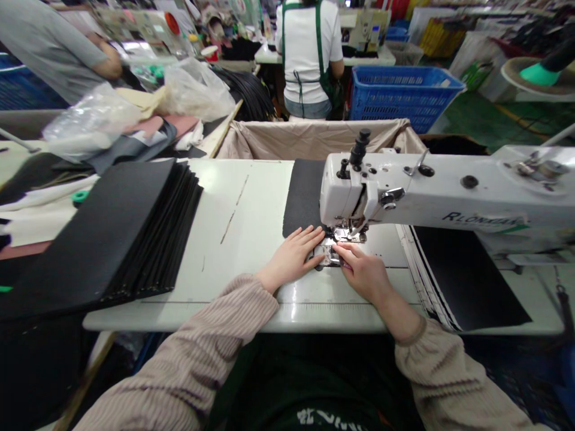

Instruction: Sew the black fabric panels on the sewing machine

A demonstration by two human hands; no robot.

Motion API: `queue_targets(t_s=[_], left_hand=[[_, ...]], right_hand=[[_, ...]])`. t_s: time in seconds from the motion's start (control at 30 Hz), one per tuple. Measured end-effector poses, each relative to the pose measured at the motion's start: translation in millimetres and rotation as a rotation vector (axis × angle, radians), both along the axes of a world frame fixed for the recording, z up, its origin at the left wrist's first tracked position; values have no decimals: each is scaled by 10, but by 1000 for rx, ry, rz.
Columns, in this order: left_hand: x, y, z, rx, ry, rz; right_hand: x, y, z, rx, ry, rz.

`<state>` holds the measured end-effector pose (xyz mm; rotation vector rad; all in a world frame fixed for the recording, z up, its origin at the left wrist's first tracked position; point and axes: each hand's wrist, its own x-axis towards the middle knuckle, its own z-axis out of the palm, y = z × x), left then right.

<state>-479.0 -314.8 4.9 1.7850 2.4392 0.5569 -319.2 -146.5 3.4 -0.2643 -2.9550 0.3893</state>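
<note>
A white sewing machine point(359, 191) stands over the table, its presser foot point(349, 234) down near the metal plate. A black panel point(302, 194) lies flat to the left of the machine head and runs back behind it. My left hand point(294, 254) rests flat with fingers stretched out, fingertips at the panel's near edge beside the foot. Close in front of the foot is my right hand point(363, 272), its fingers drawn together at the metal plate. Whatever these fingers pinch, if anything, is hidden.
A thick stack of black panels point(121, 233) lies on the left, and another pile of black sheets point(467, 275) on the right. Behind the table hangs a cloth-lined bin point(314, 137). A blue basket point(399, 90) and a person in a white shirt point(309, 54) are beyond.
</note>
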Motion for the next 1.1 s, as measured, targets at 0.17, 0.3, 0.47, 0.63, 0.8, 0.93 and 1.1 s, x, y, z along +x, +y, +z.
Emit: queue_targets(t_s=[0.17, 0.3, 0.47, 0.63, 0.8, 0.93, 1.1], left_hand=[[0, -5, -28, 7, 27, 3], [-7, -8, -64, 17, 38, -1], [-12, 37, -23, 58, 57, 75], [85, -306, 110, 58, 149, 538], [420, -1368, 37, 36, 201, 762], [638, -2101, -42, -34, 46, 615], [698, -2188, 16, 8, -89, 415]], right_hand=[[1, -19, -1, 4, 11, -11], [5, -37, 11, 9, 31, -22], [21, -53, 50, 16, 31, -38], [48, -57, 68, 26, 65, -28], [60, -41, 25, 2, 76, -37], [45, -8, -9, -52, 115, -41], [149, 22, 89, -186, 246, -38]])
